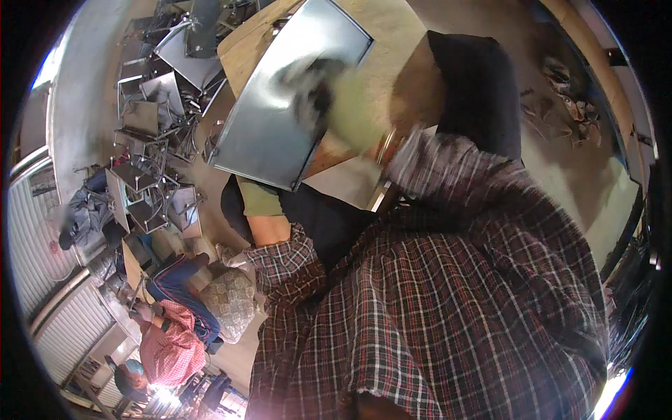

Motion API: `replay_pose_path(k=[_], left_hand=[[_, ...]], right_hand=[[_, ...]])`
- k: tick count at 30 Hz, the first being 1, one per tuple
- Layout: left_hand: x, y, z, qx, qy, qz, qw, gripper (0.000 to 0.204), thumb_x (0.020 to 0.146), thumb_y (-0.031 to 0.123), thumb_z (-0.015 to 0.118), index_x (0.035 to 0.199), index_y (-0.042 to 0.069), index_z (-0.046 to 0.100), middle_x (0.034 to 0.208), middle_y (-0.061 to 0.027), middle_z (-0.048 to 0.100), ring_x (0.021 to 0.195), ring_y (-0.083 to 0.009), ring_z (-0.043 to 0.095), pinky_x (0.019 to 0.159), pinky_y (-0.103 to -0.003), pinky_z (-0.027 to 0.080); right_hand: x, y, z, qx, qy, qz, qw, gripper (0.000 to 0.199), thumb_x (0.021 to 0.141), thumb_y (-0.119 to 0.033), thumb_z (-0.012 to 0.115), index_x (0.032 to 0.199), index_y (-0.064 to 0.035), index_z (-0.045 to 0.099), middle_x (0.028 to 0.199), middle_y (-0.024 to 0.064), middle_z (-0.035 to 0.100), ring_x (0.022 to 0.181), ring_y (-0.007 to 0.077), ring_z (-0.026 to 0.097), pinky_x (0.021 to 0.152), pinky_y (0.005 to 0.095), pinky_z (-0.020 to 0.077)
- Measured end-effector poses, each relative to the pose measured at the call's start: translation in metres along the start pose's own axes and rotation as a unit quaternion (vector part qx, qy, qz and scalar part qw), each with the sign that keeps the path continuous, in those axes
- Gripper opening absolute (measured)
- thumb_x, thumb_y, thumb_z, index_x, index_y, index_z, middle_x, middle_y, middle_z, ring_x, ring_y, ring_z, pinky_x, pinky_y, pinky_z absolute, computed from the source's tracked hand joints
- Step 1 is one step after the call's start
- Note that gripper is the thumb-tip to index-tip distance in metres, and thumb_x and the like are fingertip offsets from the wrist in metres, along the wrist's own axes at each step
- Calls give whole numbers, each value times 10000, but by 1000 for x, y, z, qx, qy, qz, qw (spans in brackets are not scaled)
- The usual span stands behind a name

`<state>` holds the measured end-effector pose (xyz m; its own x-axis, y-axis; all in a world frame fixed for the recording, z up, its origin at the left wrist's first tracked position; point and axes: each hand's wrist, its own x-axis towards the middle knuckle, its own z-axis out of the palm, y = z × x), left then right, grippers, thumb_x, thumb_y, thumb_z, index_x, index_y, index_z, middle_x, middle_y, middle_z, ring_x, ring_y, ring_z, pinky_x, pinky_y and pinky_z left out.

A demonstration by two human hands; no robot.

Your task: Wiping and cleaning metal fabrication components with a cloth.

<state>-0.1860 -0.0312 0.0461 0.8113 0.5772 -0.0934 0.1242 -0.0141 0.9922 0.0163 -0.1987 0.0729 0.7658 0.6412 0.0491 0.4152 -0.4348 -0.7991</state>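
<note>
A shiny metal panel (262,133) with folded edges lies slanted over a wooden board (399,24) in front of me. My right hand (318,94), in a grey and pale-green glove, is over the panel's right part and smeared by motion. Whether its fingers hold anything cannot be made out. My left hand (262,200) wears a green-cuffed glove and reaches in at the panel's near edge. Its fingers are hidden by the panel, so their grip does not show.
Metal frames and sheet parts (157,105) are heaped at the left. Lower left, a person in a red checked shirt (175,343) sits beside a bright welding glow (164,395). A patterned sack (229,304) stands nearby. Scraps (577,108) lie on the floor at the right.
</note>
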Motion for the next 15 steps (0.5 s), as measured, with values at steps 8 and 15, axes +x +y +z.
replay_pose_path(k=[8,15], left_hand=[[12,-4,-5,67,-33,-1,997,373,941,310,442,1248,105,501,1207,-123,537,1080,-284,523,887,-431,461],[10,-30,-29,166,-76,-9,983,369,933,307,450,1245,116,499,1198,-123,538,1060,-292,532,866,-445,471]], right_hand=[[33,29,-50,210,-2,-25,977,339,792,-134,588,1121,-55,560,1033,168,606,911,348,596,747,385,496],[-62,-51,26,-11,18,-225,974,303,704,-154,600,1002,-107,628,1066,96,595,1013,273,562,841,447,455]])
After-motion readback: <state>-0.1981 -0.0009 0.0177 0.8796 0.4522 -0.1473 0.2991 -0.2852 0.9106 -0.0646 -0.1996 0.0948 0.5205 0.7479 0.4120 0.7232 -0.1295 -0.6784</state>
